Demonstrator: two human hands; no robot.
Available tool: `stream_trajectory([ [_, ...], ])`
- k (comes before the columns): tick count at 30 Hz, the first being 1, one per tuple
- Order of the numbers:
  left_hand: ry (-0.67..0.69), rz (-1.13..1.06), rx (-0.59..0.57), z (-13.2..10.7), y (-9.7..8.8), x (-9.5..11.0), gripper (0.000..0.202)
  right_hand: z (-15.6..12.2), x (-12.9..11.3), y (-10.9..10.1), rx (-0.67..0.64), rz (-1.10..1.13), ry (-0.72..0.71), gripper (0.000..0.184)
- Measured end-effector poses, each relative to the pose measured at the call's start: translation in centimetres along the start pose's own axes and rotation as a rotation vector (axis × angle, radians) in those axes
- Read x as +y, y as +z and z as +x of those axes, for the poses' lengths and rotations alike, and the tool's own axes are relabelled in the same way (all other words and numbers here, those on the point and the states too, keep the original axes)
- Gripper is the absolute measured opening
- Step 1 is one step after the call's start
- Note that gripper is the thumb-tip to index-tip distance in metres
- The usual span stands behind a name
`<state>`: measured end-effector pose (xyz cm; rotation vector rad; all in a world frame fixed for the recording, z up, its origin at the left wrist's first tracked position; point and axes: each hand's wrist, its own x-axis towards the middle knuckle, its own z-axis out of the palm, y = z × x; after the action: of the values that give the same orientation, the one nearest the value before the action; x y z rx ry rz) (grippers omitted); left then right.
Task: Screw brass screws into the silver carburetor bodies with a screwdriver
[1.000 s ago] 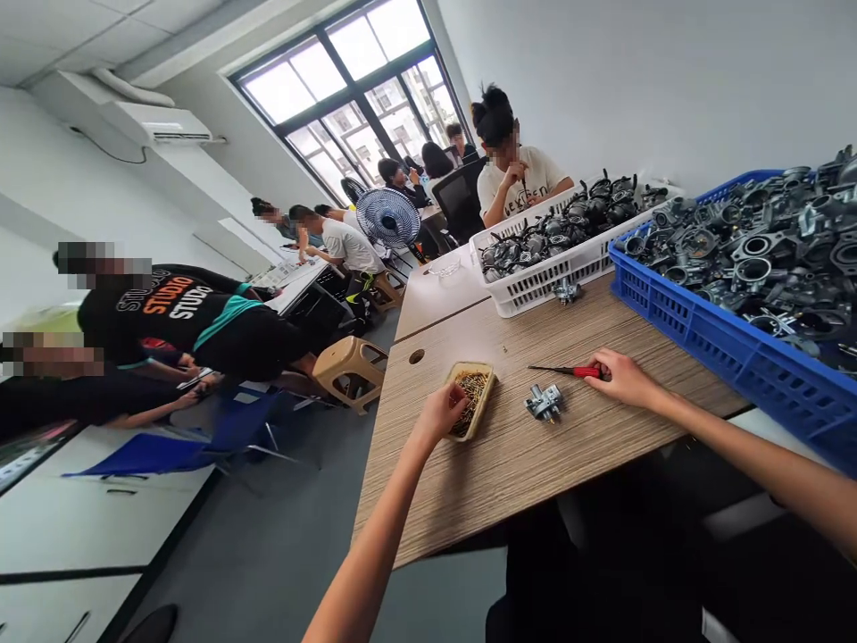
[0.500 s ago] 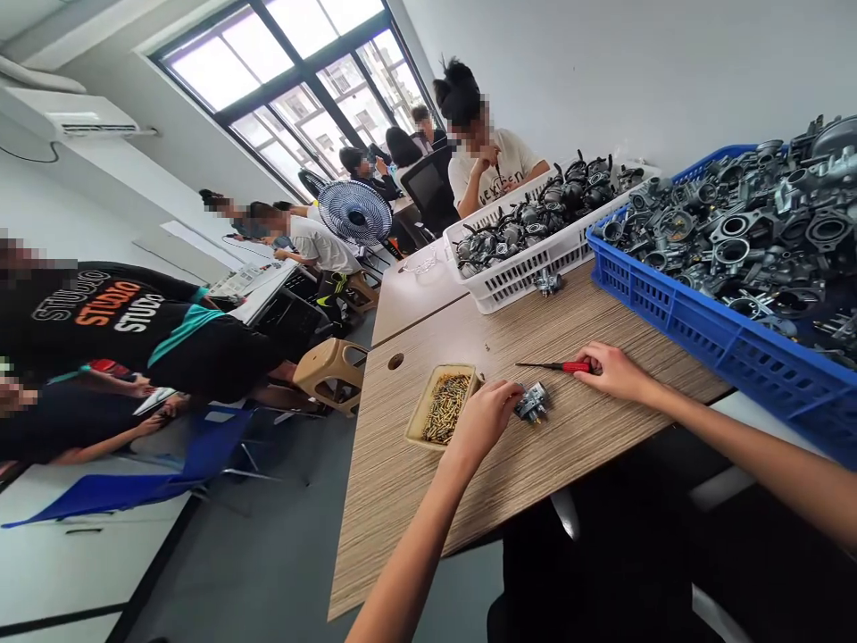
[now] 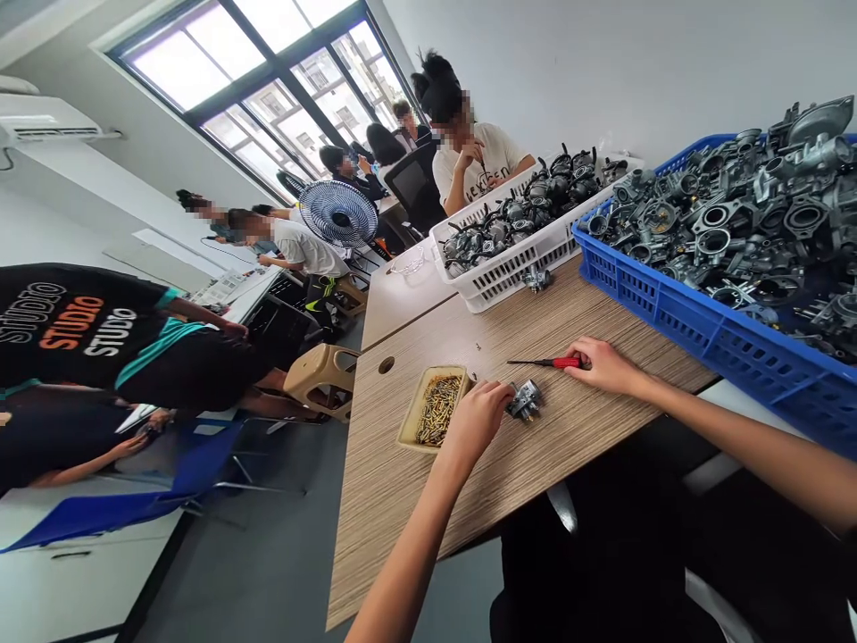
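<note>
My left hand (image 3: 478,417) is closed, its fingertips at the left side of a small metal carburetor (image 3: 526,400) that rests on the wood-grain table (image 3: 402,513). My right hand (image 3: 606,367) lies on the table with its fingers wrapped round the red handle of a screwdriver (image 3: 563,363). The screwdriver's dark shaft points left, behind the carburetor and apart from it. Just left of my left hand stands a shallow yellowish tub (image 3: 405,429) of small brass parts. My left hand overlaps the tub's right edge in view.
A blue crate (image 3: 676,326) heaped with metal carburetor bodies stands at the right. Beside it is a white basket (image 3: 492,293) of carburetors, with one loose carburetor (image 3: 536,279) in front. A person (image 3: 478,156) sits beyond the basket. A beige stool (image 3: 314,377) is left of the table.
The whole view has shifted slightly. Both hands, the carburetor and the screwdriver keep about the same places on the table. At the left, the person in the black shirt has shifted an arm.
</note>
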<state>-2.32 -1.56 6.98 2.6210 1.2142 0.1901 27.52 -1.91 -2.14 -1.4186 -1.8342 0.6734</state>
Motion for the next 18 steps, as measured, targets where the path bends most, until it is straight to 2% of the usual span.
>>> stream_trajectory([
  [4,-0.04,-0.048,0.107,-0.7,1.4,0.0,0.021,0.0,-0.1,0.0,0.004,-0.019,-0.005,0.008],
  [7,-0.122,-0.153,0.294,-1.7,3.8,0.5,0.023,0.0,0.0,0.2,0.017,-0.015,-0.016,0.008],
  [10,-0.218,-0.273,0.505,-2.4,6.6,2.0,0.029,0.1,0.2,0.5,0.025,-0.024,-0.014,0.008],
  [15,-0.372,-0.31,0.588,-1.6,9.8,4.8,0.052,0.0,0.3,0.4,0.025,-0.023,-0.009,0.007],
  [18,-0.449,-0.333,0.623,-0.3,10.6,5.1,0.062,0.0,0.1,0.1,0.013,-0.026,-0.012,0.007],
])
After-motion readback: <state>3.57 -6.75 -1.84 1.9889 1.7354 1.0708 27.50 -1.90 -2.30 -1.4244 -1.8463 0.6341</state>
